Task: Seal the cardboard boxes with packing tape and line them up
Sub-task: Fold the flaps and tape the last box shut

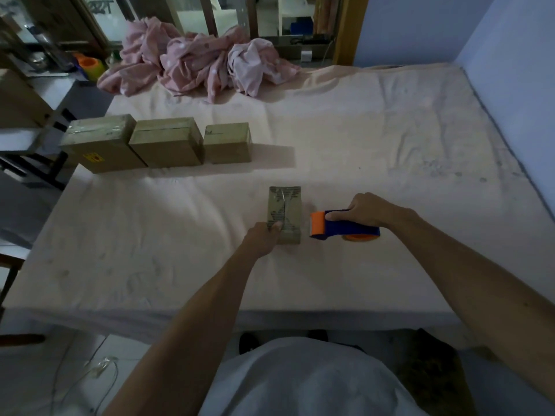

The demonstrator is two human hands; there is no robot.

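Observation:
A small brown cardboard box (285,208) lies on the bed in front of me, with a strip of clear tape running along its top. My left hand (264,237) grips its near end, thumb pressed on the tape. Just right of the box, my right hand (368,210) holds a blue and orange tape dispenser (339,226) that rests on the sheet. Three taped cardboard boxes stand in a row at the far left: a large one (99,145), a middle one (166,142) touching it, and a smaller one (228,142) a little apart.
The bed (375,139) has a pale sheet and ends close to my body. A crumpled pink blanket (198,58) lies at its far edge. A blue wall (510,70) runs along the right side. Furniture and an orange cup (90,66) stand at the far left.

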